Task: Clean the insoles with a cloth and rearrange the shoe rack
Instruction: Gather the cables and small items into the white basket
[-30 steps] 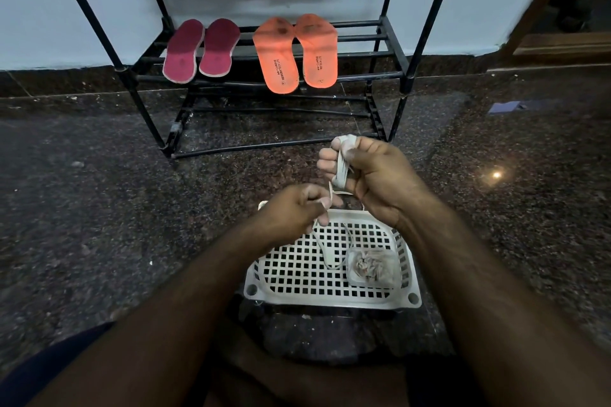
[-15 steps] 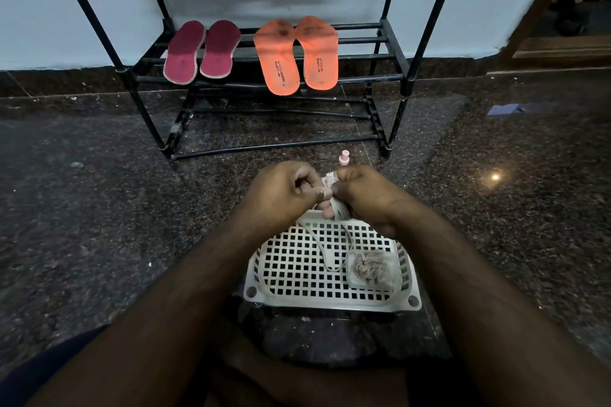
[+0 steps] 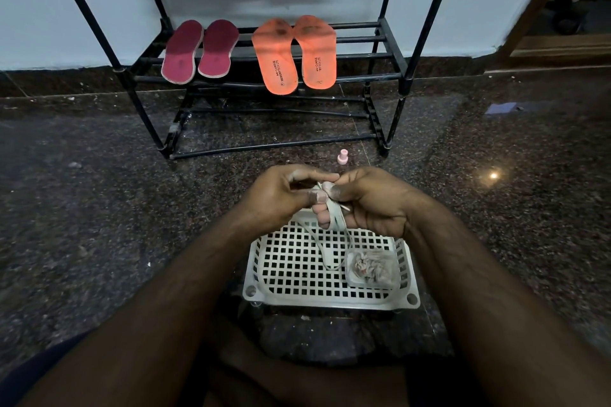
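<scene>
Your two hands met just above the far rim of the white basket point(image 3: 330, 274), and much of what they held was hidden. Your left hand point(image 3: 281, 198) had its thumb and fingers point(image 3: 317, 196) curled in, pinching the top of a pale flat lace or strip point(image 3: 337, 220); your right hand point(image 3: 370, 201) had its fingers curled round the same strip, so you could not see how it was wound inside that palm. The strip hung down from your hands into the basket, where its loop lay on the grid floor. At the basket's right side sat a small clear packet point(image 3: 372, 266) with a greyish wad inside; what it was could not be made out. Beyond the basket, on the dark speckled floor point(image 3: 99, 208), a small pink cap or bottle point(image 3: 343, 156) stood just past your hands. Farther beyond stood the black shoe rack point(image 3: 403, 76), its top cut off by the frame edge. On its middle shelf lay the maroon insoles point(image 3: 200, 51), side by side toward the left, and the orange insoles point(image 3: 294, 54), side by side further right, heels overhanging the front bar. Their printed text was too small to read fully. No cloth could be picked out with certainty.
</scene>
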Tool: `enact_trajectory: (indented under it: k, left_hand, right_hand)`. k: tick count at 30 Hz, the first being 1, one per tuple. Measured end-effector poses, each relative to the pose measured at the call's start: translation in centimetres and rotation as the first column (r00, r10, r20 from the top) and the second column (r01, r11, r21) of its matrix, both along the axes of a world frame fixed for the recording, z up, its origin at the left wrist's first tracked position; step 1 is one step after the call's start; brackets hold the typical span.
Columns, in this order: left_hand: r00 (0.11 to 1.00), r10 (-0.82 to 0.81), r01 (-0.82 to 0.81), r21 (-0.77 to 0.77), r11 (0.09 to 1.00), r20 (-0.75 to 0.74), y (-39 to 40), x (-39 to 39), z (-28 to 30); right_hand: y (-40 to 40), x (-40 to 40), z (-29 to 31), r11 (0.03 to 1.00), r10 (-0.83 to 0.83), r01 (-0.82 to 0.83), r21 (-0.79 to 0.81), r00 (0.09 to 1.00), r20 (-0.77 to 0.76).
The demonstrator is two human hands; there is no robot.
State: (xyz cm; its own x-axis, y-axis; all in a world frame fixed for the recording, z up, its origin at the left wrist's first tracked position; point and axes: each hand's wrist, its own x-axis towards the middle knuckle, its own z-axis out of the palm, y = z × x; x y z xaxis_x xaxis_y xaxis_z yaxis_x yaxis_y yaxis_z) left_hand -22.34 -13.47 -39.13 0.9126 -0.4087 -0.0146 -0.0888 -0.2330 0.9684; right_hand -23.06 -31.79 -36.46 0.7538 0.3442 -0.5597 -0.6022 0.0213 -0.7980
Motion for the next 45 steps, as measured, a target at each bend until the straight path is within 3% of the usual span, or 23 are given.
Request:
enact_trajectory:
  k: [11,15,17,20,24,27,31,36,38,41,45]
  left_hand:
    - [0.986,0.162,-0.159,-0.052,0.986,0.048,-0.4,0.1,-0.7]
    - [0.969,0.240,-0.236,-0.067,0.969,0.059,-0.4,0.1,-0.8]
    - [0.954,0.289,-0.286,-0.051,0.957,0.076,-0.2,0.2,-1.0]
    - [0.935,0.350,-0.348,-0.047,0.936,0.061,0.0,0.3,-1.0]
    - [0.935,0.352,-0.353,0.009,0.936,0.037,0.0,0.4,-1.1]
    - [0.962,0.274,-0.272,0.086,0.959,-0.013,0.8,0.7,-1.4]
    - [0.994,0.109,-0.111,0.307,0.945,0.024,1.5,0.5,-1.4]
    - [0.988,0.149,-0.146,0.441,0.885,0.029,1.6,0.7,-1.8]
    - [0.982,0.187,-0.169,0.495,0.853,0.013,2.0,0.9,-2.4]
    - [0.977,0.214,-0.171,0.584,0.794,-0.004,2.7,1.3,-3.4]
    - [0.976,0.217,-0.144,0.653,0.743,-0.031,3.1,1.6,-4.7]
  right_hand:
    - [0.2,0.4,-0.4,0.989,-0.144,0.146,-0.018,0.986,0.080]
    - [1.2,0.4,-0.8,0.965,-0.263,0.260,0.040,0.946,0.192]
    - [1.3,0.5,-1.0,0.952,-0.284,0.306,-0.015,0.899,0.333]
    - [1.1,0.5,-1.3,0.944,-0.130,0.268,-0.194,0.839,0.528]
    - [1.4,0.4,-2.7,0.873,0.022,0.293,-0.389,0.775,0.632]
    - [1.4,0.7,-3.5,0.830,0.047,0.324,-0.455,0.772,0.634]
    - [1.7,0.6,-3.8,0.816,0.090,0.292,-0.498,0.788,0.609]
    - [1.8,0.4,-4.5,0.842,0.141,0.181,-0.508,0.836,0.531]
    - [1.0,0.8,-5.0,0.723,0.259,0.191,-0.664,0.816,0.517]
    - [0.6,1.0,-5.8,0.363,0.526,0.160,-0.918,0.778,0.343]
    - [2.7,0.2,-7.9,0.035,0.716,0.004,-0.999,0.697,0.028]
